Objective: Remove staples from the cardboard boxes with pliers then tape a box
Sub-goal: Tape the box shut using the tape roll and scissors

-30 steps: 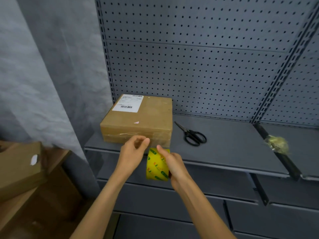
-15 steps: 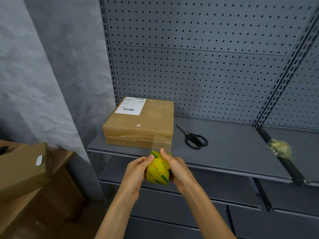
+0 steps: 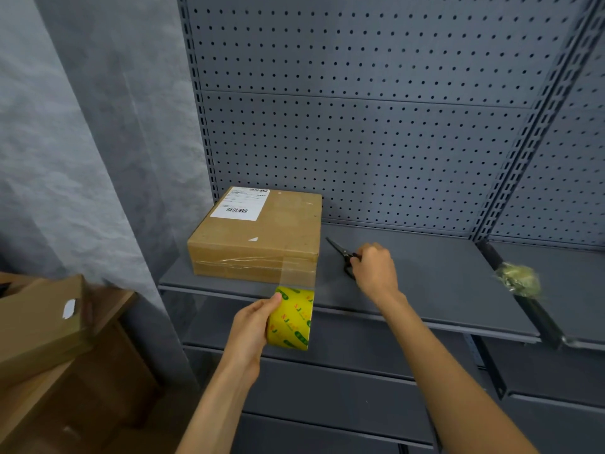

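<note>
A brown cardboard box [image 3: 262, 231] with a white shipping label lies on the grey shelf [image 3: 442, 290]. My left hand [image 3: 250, 326] grips a yellow roll of clear tape [image 3: 291, 317] just below the shelf's front edge. A strip of tape runs from the roll up onto the box's front right face. My right hand [image 3: 375, 268] is on the shelf to the right of the box, fingers curled over the handles of black scissors [image 3: 340, 253]; the blades point back and left.
A crumpled wad of used tape [image 3: 519, 279] sits on the shelf at right. More cardboard boxes [image 3: 42, 326] stand at lower left beside a grey draped wall. Grey pegboard backs the shelf; lower shelves lie beneath.
My right hand has let go of the tape roll and moved right onto the scissors. My left hand now holds the roll alone, with tape stretched to the box.
</note>
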Motion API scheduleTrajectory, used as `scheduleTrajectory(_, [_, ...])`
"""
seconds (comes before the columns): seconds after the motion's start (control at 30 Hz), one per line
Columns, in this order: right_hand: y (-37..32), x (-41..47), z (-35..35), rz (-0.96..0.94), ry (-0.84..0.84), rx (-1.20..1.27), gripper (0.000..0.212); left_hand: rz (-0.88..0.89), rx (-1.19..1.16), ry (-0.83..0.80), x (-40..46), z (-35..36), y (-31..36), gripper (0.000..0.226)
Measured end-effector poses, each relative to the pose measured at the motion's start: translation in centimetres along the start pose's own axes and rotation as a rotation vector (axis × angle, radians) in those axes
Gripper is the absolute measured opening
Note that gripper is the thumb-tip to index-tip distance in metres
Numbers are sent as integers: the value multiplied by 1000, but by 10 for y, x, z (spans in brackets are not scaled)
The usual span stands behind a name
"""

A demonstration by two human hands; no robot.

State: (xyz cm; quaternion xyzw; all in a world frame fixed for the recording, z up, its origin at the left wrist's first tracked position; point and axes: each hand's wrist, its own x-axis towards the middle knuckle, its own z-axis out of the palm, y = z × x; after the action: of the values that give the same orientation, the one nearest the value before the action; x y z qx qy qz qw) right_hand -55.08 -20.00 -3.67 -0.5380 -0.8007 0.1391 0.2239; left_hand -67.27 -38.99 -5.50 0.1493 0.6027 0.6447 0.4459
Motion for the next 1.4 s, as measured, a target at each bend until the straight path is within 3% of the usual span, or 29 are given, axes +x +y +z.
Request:
scheduleTrajectory(0.1, [10, 8, 6, 44, -103, -138, 15, -17, 3, -13, -1, 1, 2, 32])
scheduleTrajectory(0.27, [16, 11, 4, 111, -195, -139, 14, -5, 22, 14, -2, 1, 5, 37])
scheduleTrajectory(0.4, [19, 11, -4, 120, -210, -132, 30, -15, 27, 23, 1, 3, 10, 47])
scheduleTrajectory(0.67, [35, -13, -32, 76, -225, 259, 58, -67, 36, -23, 5, 4, 18, 44])
scheduleTrajectory(0.8, [41, -25, -45, 98, -377, 297, 66, -77, 40, -17, 6, 7, 22, 44])
scheduleTrajectory(1.07, [54, -43, -65, -9, -761, 246, 46, -112, 81, -60, 6, 5, 24, 36])
scheduleTrajectory(1.4, [40, -29, -61, -114, -880, 240, 63, -79, 73, -49, 6, 9, 28, 32])
